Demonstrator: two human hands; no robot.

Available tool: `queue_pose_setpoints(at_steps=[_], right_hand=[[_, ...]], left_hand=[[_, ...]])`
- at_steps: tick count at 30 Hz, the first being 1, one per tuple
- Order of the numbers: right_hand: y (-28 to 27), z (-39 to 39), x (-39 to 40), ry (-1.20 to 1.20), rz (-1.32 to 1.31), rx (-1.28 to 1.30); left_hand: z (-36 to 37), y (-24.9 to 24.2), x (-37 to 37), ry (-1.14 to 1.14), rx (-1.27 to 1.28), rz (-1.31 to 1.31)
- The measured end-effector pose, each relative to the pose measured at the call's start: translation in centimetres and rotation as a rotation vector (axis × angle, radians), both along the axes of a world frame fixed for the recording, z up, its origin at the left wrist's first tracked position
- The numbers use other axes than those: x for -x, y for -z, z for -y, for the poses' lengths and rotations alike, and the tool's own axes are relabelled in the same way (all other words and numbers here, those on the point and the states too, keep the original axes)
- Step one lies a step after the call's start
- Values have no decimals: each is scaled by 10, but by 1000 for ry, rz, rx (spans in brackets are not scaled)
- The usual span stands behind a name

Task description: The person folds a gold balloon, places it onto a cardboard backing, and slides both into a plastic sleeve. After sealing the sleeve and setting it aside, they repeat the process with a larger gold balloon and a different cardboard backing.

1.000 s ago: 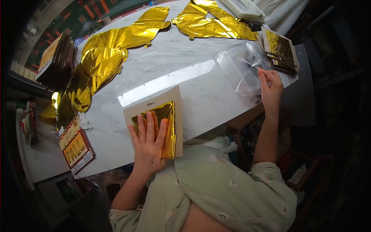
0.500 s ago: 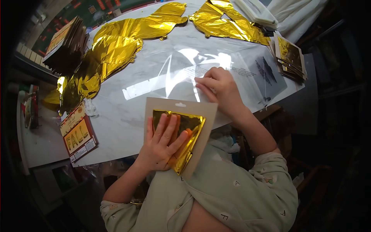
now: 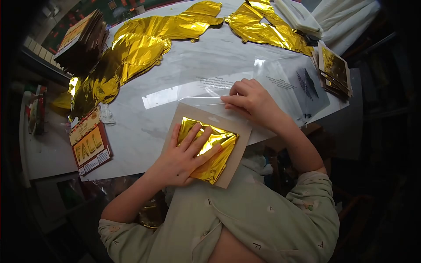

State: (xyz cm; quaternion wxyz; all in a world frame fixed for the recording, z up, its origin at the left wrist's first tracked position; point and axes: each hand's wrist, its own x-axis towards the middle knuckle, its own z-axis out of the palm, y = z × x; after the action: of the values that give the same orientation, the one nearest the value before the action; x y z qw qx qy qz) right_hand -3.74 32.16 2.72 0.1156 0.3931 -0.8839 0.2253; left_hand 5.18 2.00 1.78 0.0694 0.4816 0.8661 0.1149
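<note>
My left hand (image 3: 186, 153) lies with fingers spread over a folded gold foil balloon (image 3: 219, 160), holding it against a brown cardboard hanging card (image 3: 240, 153). The thumb is mostly hidden near the card's lower edge. My right hand (image 3: 250, 101) is closed in a pinch on the edge of a clear plastic bag (image 3: 210, 83) with printed warning text. That bag lies flat on the table, its edge just beyond the card's top.
On the marble-patterned table (image 3: 136, 127) lie gold foil balloons (image 3: 171, 26) along the back and left. A printed FALL card (image 3: 90, 144) is at the left edge. Stacks of cards stand at back left (image 3: 81, 41) and right (image 3: 335, 70). More clear bags (image 3: 285, 87) lie at right.
The card and foil have turned clockwise, their top now nearer the bag's edge. My right hand has drawn the bag's edge slightly toward me, and the bag's glare has shifted.
</note>
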Motion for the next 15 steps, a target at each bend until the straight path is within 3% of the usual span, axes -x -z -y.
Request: queue_pose_setpoints(at_steps=[4,10,15], right_hand=[[5,1,-10,33,17,-47],[8,-4,-24,102,144,100],[3,-11,-38,26,-44,-161]], left_hand=[[0,3,0,5,-11,-5],[0,5,0,2,-2,28],[-2,6,0,-12,-22,13]])
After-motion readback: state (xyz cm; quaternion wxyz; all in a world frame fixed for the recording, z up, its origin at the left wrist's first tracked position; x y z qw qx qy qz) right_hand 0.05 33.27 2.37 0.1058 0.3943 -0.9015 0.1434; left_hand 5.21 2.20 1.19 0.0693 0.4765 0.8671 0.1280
